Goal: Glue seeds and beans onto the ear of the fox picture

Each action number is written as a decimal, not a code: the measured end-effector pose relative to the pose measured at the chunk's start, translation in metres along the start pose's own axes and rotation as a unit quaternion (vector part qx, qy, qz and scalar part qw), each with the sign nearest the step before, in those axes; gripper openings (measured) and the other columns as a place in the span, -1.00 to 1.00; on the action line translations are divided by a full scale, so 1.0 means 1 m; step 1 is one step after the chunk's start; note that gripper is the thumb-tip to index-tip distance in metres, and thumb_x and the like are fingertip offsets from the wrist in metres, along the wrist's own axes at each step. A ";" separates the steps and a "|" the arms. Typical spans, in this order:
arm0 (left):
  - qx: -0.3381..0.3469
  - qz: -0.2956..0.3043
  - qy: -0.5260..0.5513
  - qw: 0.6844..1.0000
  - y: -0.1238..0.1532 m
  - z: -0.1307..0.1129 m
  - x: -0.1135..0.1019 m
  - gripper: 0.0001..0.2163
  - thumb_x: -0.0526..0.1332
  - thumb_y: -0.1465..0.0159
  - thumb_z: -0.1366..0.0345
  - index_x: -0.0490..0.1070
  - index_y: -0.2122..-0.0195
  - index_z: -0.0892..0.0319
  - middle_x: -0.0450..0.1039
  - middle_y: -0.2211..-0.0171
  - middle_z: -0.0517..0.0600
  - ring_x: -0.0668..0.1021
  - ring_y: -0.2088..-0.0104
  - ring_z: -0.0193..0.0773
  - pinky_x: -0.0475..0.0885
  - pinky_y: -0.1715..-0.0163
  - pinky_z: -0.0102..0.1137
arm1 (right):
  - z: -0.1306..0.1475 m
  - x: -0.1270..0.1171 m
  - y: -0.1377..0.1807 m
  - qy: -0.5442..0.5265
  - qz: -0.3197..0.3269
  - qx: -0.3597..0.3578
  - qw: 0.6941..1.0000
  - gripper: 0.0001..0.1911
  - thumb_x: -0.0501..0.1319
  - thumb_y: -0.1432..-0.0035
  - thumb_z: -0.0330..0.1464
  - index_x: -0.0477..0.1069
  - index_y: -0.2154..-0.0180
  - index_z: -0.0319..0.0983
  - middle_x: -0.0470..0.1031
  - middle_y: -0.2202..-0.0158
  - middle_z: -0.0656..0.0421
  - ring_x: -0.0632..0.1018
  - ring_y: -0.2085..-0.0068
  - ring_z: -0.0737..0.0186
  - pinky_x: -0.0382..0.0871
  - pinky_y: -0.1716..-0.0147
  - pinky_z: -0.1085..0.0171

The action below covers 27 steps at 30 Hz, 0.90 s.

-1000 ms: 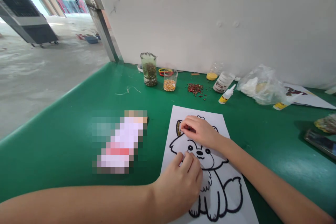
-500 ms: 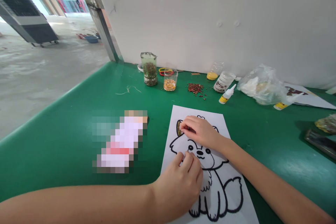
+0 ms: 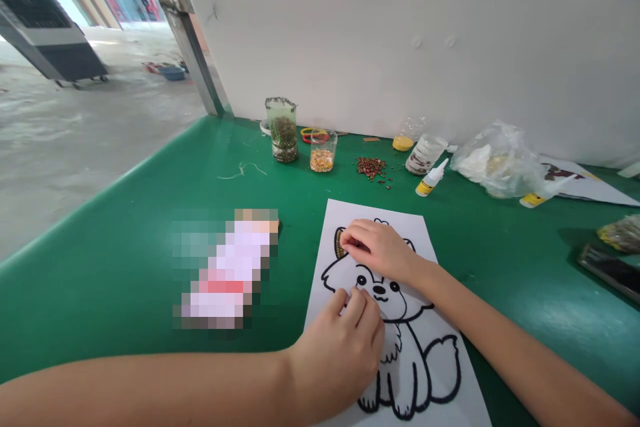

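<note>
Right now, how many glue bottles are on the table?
2: one glue bottle beside the red seeds, a second glue bottle by the plastic bag. More may be hidden.

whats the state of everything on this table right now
dog outline sheet, flat, one ear partly seeded
left hand, fingertips resting on sheet
right hand, fingertips pinched at the seeded ear
corn cup, upright, open, part full
green-seed jar, upright, open
red beans, loose pile
glue bottle, lying on its side
</note>
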<state>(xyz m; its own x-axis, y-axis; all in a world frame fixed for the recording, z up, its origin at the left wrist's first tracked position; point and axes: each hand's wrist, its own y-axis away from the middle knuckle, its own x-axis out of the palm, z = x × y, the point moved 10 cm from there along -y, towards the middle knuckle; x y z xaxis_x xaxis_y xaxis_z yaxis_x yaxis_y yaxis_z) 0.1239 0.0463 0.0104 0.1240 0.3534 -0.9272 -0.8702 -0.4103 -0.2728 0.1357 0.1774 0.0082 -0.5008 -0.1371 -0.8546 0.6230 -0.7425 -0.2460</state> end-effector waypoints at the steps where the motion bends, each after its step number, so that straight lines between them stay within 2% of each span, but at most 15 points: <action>1: -0.001 -0.001 0.000 1.000 0.000 0.000 0.000 -0.72 -0.04 -0.26 0.37 0.39 0.14 0.36 0.41 0.13 0.20 0.45 0.16 -0.04 0.34 0.20 -0.24 | 0.000 0.000 0.000 0.001 0.001 0.000 1.000 -0.89 0.07 -0.20 -0.46 0.32 0.37 -0.21 0.39 0.39 0.20 0.37 0.32 0.31 0.20 0.33 0.33; 27: 0.001 -0.001 -0.002 1.000 -0.001 0.001 -0.002 -0.72 -0.04 -0.27 0.37 0.40 0.15 0.35 0.41 0.13 0.19 0.45 0.17 -0.05 0.34 0.21 -0.24 | -0.001 0.000 0.000 -0.020 0.003 0.014 1.000 -0.88 0.08 -0.19 -0.44 0.34 0.38 -0.20 0.41 0.38 0.20 0.38 0.34 0.31 0.21 0.35 0.32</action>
<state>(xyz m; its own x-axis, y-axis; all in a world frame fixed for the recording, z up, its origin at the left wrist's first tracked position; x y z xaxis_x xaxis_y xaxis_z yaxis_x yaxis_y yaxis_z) 0.1242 0.0467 0.0123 0.1230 0.3576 -0.9257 -0.8714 -0.4075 -0.2733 0.1363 0.1776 0.0083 -0.5207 -0.1681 -0.8371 0.6096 -0.7596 -0.2266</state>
